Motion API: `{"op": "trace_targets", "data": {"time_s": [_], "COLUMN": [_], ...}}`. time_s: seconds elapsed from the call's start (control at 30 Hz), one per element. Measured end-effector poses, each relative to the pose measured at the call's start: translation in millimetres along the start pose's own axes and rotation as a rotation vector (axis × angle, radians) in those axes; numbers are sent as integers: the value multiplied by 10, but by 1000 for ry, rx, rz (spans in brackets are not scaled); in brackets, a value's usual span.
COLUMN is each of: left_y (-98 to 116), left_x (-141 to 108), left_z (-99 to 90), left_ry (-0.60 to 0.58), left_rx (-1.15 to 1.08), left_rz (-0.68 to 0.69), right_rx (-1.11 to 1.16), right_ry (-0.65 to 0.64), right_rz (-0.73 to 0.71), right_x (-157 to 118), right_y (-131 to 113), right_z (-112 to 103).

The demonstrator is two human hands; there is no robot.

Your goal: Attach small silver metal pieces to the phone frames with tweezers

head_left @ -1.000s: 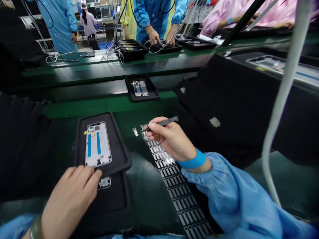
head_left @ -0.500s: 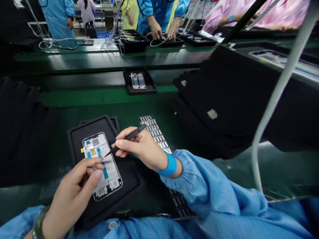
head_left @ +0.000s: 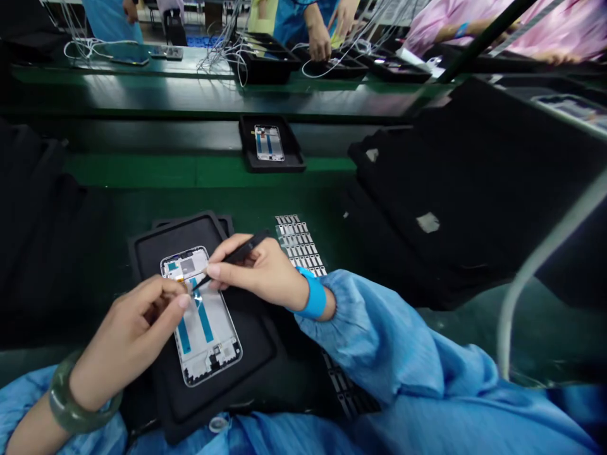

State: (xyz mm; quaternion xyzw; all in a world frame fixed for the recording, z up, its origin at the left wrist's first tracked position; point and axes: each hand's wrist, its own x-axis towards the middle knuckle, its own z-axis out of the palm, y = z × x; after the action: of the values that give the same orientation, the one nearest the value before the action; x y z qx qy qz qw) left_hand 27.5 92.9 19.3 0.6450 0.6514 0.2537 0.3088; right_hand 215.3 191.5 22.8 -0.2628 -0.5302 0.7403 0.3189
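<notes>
Black tray (head_left: 142, 253) contains the flat, silvery phone frame (head_left: 215, 322); right hand (head_left: 258, 268) grips slim black tweezers (head_left: 246, 248) above it; left hand (head_left: 137, 328) pinches at the frame, contents unclear

Green bench (head_left: 128, 202), overlapping black trays (head_left: 147, 249), sheet of small pieces (head_left: 301, 245), black pile (head_left: 478, 189)

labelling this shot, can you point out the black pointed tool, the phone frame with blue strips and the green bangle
Black pointed tool (head_left: 247, 247): head view, on its shaft
Phone frame (head_left: 220, 319): head view, on its pale inner face
Green bangle (head_left: 59, 396): head view, on its left side
</notes>
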Motion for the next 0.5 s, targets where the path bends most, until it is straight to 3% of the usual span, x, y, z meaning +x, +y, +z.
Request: {"op": "trace_targets", "data": {"time_s": [0.1,0.2,0.33,0.5], "left_y": [-189,-334,-340,-142], "left_x": [141,292,451,639], "left_z": [-70,-103,-123,-165], "left_ry": [204,287,212,2], "left_rx": [230,371,538,757], "left_rz": [133,260,279,229], "right_rx": [-10,-17,-23,3], "right_ry": [65,95,122,147], "right_rz": [-26,-30,-16,1], "right_x": [275,514,647,623], "right_y": [84,162,203,201], "right_z": [-26,-44,-64,-94]}}
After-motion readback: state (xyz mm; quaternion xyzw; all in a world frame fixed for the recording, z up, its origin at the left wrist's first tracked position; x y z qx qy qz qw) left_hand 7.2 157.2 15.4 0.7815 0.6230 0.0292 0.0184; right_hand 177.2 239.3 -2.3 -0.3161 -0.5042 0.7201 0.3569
